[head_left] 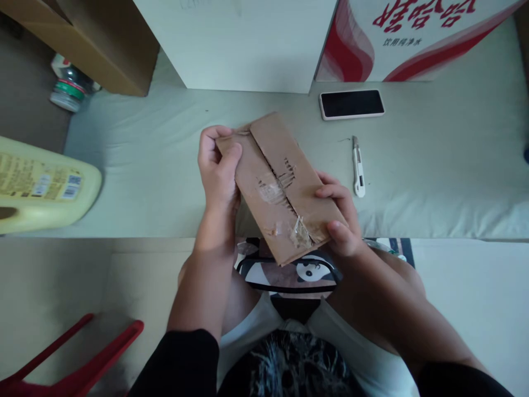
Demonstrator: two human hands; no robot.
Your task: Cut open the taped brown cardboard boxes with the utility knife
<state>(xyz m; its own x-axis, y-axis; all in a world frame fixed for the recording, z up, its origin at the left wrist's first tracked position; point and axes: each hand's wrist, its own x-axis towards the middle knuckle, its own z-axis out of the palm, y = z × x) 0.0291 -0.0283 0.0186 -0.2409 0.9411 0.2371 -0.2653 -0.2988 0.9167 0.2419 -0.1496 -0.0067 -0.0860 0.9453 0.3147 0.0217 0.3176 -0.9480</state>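
Note:
A small flat cardboard box point(264, 165) is held up in both hands, tilted, above the near edge of the cloth-covered table. Its flaps meet along a middle seam, with torn paper and bits of clear tape on it. My left hand point(219, 165) grips the upper left corner, thumb on top. Around the right edge closes my right hand point(341, 215), its thumb near the lower corner. Right of the box, a white utility knife point(358, 168) lies on the table. Beyond the knife rests a phone point(352, 105) with a dark screen.
White box point(248, 49) and red-and-white printed carton point(380, 49) stand at the back. A brown carton point(103, 44), a clear bottle point(70, 91) and a large yellow jug point(45, 184) are at left. A red chair or stool part point(95, 358) shows at lower left.

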